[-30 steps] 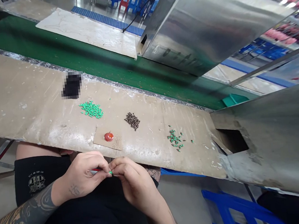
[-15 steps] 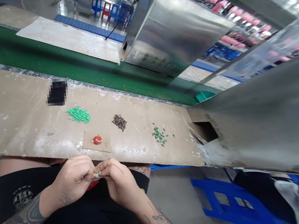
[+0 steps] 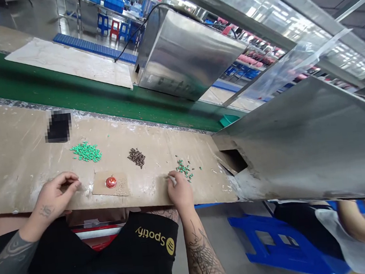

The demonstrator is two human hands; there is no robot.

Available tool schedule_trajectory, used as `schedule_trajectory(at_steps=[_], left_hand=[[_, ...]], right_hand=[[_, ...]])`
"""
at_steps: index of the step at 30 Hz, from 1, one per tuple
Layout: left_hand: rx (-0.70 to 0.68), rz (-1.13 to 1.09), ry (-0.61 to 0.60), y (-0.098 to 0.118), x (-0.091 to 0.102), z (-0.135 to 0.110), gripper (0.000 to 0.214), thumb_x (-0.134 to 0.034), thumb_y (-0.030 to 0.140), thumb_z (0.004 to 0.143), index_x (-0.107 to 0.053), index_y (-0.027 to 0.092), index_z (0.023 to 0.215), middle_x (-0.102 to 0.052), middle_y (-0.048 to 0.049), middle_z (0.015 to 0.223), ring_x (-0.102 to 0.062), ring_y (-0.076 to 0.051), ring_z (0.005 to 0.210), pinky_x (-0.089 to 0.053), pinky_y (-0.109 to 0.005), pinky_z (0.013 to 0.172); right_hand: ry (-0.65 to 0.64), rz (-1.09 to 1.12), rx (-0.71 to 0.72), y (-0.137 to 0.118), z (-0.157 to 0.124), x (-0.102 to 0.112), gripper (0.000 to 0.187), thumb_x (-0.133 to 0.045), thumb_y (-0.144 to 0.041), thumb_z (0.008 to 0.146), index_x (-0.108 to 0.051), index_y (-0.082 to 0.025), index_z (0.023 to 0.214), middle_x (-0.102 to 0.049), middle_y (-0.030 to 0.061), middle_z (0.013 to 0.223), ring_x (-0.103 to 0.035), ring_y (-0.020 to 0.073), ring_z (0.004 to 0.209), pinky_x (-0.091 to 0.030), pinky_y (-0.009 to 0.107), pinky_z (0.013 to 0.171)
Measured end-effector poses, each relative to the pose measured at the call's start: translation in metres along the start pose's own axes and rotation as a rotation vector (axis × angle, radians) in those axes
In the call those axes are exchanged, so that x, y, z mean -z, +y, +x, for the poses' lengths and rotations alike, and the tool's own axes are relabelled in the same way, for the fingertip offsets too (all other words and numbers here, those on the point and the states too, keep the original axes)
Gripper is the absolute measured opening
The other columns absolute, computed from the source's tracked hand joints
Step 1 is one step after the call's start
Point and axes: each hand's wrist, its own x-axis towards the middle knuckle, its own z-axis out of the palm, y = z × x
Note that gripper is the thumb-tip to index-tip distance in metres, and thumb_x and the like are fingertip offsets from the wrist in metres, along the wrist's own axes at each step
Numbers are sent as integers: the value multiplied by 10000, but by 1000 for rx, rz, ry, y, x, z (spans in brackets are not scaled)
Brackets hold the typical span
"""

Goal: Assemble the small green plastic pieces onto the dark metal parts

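Observation:
My left hand (image 3: pixel 57 192) hovers over the near edge of the table, left of a small piece of cardboard; its thumb and index finger are curved and slightly apart, with nothing visible between them. On the cardboard (image 3: pixel 101 188) sits a small round red container (image 3: pixel 111 182) beside a scatter of tiny pale grains (image 3: pixel 121 187). My right hand (image 3: pixel 180 191) is by a loose pile of green-and-dark small pieces (image 3: pixel 183 167), fingers curled and pinched. Whatever is at its fingertips is too small to make out. Farther left lie a pile of small green pieces (image 3: pixel 87 152) and a pile of small dark brown pieces (image 3: pixel 136 157).
A blurred-out dark object (image 3: pixel 59 126) lies at the back left of the table (image 3: pixel 17 161). Behind runs a green belt (image 3: pixel 101 97), with a metal box (image 3: pixel 183 50) over it. A metal panel (image 3: pixel 299 143) borders the right side. A blue stool (image 3: pixel 270 240) and another person's arm (image 3: pixel 355 219) are at lower right.
My hands were together above my lap, pinching a small green piece. They have parted: the left moved left over the table edge, the right moved right to the green-and-dark pile.

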Motion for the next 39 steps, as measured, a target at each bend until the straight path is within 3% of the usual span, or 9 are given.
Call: schedule_trajectory(at_steps=[4,7,12,16,22,26,30,33,39], left_hand=[[23,-107,186,-23,-8,15,352,-690,440,815,-605,201,1059,-707,-33,899,-696,-203,817,-574,-308,768],[-12,29,177,-26,-11,14,306,-658,378,842,-614,213,1096,-709,-27,938,-675,-186,773,-554,-303,735],[-125,275,169,-25,-7,8,208,-547,308,893,-669,208,1028,-731,-38,941,-680,-207,813,-528,-322,772],[-137,271,171,-25,-6,10,215,-521,263,884,-673,201,1022,-752,-45,975,-701,-210,856,-532,-313,793],[-88,221,171,-23,-9,9,193,-558,280,882,-672,207,1019,-746,-22,925,-679,-176,743,-529,-287,731],[-108,222,185,-22,-10,10,194,-585,344,918,-666,197,1015,-715,-20,849,-648,-176,680,-507,-287,647],[-373,275,160,-9,-12,1,118,-587,267,944,-658,181,982,-713,-59,910,-662,-212,821,-522,-337,778],[-557,221,36,19,-20,-17,85,-580,166,960,-651,180,1004,-711,-70,947,-647,-217,913,-514,-360,866],[-590,-19,-170,76,-45,-44,145,-567,124,976,-657,200,1061,-715,-55,977,-643,-196,918,-517,-340,851]], right_hand=[[30,-10,-10,-2,22,-21,242,-478,-188,858,-663,-149,1010,-696,188,1091,-628,319,1101,-484,534,1017],[-60,32,7,-18,46,-49,244,-482,-197,893,-685,-165,1023,-720,139,1055,-665,265,1030,-531,428,960],[-183,69,-7,-36,101,-82,281,-467,-168,924,-732,-187,1014,-741,102,1088,-672,223,1054,-505,358,991],[-249,70,-54,-46,128,-93,220,-530,-175,901,-747,-206,927,-742,84,1040,-667,227,1029,-478,352,987],[-282,166,-148,-59,139,-95,137,-606,-152,807,-638,-208,686,-690,72,904,-638,226,926,-461,341,914],[-268,376,-167,-74,123,-80,97,-562,-235,847,-588,-218,755,-632,37,813,-597,207,841,-479,339,853],[-351,694,-138,-103,71,-61,180,-520,-411,907,-555,-234,911,-604,11,803,-583,176,735,-523,314,736],[-442,884,-130,-126,20,-49,272,-567,-515,902,-529,-246,915,-617,19,844,-600,172,740,-543,315,720],[-627,1319,-264,-152,-43,-33,284,-759,-437,879,-579,-261,1012,-647,4,869,-631,157,776,-555,292,757]])
